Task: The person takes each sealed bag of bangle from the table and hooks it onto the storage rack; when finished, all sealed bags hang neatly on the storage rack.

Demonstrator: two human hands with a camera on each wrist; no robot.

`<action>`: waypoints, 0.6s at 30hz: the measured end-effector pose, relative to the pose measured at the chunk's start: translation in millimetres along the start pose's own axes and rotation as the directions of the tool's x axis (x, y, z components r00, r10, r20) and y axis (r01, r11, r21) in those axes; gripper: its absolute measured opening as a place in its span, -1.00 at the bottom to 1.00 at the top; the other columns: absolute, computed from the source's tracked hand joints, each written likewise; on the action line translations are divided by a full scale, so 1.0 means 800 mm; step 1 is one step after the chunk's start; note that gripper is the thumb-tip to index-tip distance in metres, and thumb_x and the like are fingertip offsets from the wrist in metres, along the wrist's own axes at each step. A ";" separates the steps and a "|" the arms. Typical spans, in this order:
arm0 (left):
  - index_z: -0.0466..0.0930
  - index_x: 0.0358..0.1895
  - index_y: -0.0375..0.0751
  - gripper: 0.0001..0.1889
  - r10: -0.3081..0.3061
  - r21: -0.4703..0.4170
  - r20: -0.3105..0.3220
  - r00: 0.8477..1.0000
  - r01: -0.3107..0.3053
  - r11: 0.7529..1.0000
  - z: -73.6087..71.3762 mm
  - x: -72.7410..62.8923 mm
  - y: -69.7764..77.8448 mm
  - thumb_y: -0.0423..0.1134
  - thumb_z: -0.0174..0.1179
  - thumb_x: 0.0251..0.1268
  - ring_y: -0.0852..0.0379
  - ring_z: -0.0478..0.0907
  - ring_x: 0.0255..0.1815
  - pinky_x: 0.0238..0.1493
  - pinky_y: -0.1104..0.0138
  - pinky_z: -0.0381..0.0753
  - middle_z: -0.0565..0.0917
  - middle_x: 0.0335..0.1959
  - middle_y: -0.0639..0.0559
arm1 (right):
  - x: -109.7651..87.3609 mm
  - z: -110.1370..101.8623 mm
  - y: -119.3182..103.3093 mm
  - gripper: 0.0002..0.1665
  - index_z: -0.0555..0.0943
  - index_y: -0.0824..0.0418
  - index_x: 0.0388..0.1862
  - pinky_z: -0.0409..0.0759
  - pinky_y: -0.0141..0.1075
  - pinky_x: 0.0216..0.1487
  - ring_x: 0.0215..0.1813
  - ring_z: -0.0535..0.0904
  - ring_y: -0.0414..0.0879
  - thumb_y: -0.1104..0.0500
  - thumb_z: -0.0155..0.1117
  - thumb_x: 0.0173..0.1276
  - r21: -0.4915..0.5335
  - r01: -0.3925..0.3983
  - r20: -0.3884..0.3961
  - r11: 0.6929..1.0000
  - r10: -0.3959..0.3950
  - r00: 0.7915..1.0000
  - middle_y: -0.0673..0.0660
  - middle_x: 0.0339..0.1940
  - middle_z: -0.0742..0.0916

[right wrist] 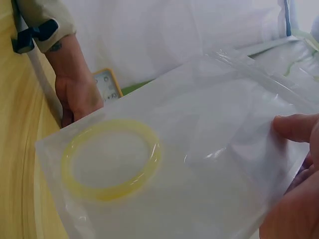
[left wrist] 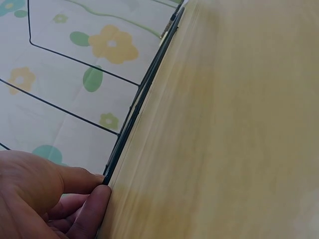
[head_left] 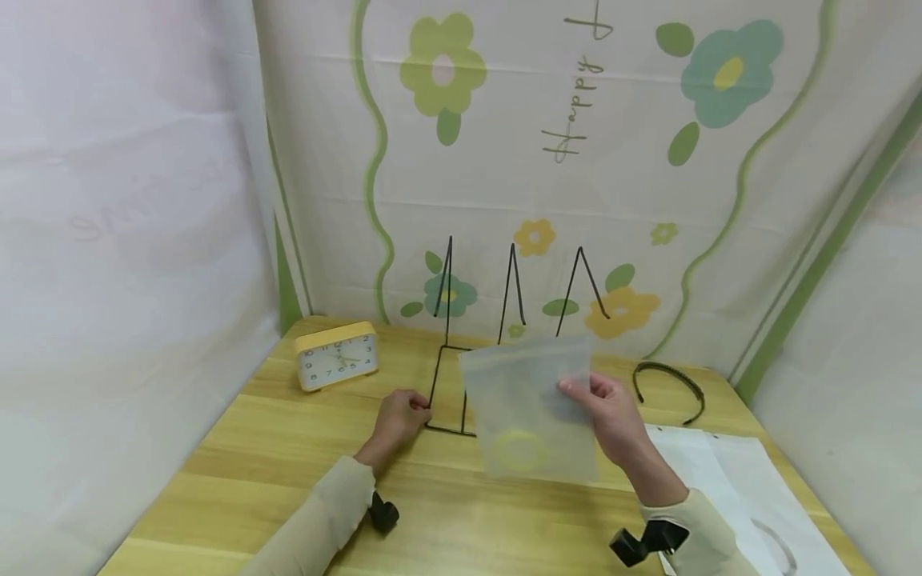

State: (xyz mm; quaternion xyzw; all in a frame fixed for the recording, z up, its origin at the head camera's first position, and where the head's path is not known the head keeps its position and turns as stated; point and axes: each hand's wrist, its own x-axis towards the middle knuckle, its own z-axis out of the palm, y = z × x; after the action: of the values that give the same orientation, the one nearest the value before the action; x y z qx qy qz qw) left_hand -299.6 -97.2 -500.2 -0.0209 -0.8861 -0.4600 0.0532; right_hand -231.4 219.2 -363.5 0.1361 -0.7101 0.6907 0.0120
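Observation:
My left hand pinches the near left corner of a black wire rack between thumb and fingers. The rack stands on the table, with several pointed wire uprights along its back. In the left wrist view, the thumb and fingertips of the left hand meet at the end of the rack's base bar. My right hand grips the right edge of a translucent zip bag, held up in front of the rack and hiding part of it. Low inside the bag lies a yellow bangle, clear in the right wrist view.
A yellow-framed clock stands at the back left of the wooden table. A dark braided headband lies at the back right. White sheets cover the right side, with a pale curved strip on them. Printed fabric walls surround the table.

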 end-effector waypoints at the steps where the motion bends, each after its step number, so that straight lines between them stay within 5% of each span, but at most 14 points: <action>1: 0.71 -0.27 -0.26 -0.87 0.003 -0.001 0.003 1.000 -0.003 1.000 0.000 0.000 -0.001 -0.37 0.39 0.10 0.15 0.56 -0.42 -0.38 0.31 0.57 0.68 -0.42 0.03 | 0.001 0.004 0.001 -0.83 0.73 0.08 -0.26 0.69 -0.23 -0.28 -0.29 0.72 -0.13 0.28 0.21 0.41 0.005 0.000 0.012 1.000 0.000 1.000 0.00 -0.32 0.78; 12: 0.72 -0.31 -0.23 -0.92 0.015 -0.004 -0.001 1.000 -0.015 1.000 -0.002 -0.004 0.000 -0.36 0.38 0.11 0.17 0.56 -0.44 -0.39 0.32 0.55 0.68 -0.44 0.06 | 0.018 0.042 -0.003 -0.87 0.71 0.14 -0.19 0.70 -0.16 -0.24 -0.26 0.73 -0.07 0.25 0.21 0.42 0.054 0.007 0.154 0.998 -0.015 0.988 0.04 -0.27 0.78; 18: 0.63 -0.55 -0.21 -0.86 0.070 0.084 -0.036 0.997 -0.067 0.994 -0.003 -0.002 -0.002 -0.51 0.22 0.02 0.16 0.47 -0.55 -0.49 0.34 0.47 0.61 -0.61 0.05 | 0.028 0.065 -0.011 -0.87 0.68 0.15 -0.13 0.70 -0.13 -0.21 -0.23 0.73 -0.06 0.23 0.24 0.41 0.056 -0.016 0.181 0.998 0.005 0.983 0.04 -0.23 0.78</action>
State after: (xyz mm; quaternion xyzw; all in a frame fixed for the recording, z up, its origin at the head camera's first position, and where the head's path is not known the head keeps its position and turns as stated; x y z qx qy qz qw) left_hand -298.0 -100.1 -499.9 -0.0402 -0.9019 -0.4211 0.0872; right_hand -242.6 164.3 -352.8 0.1949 -0.6888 0.6956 -0.0600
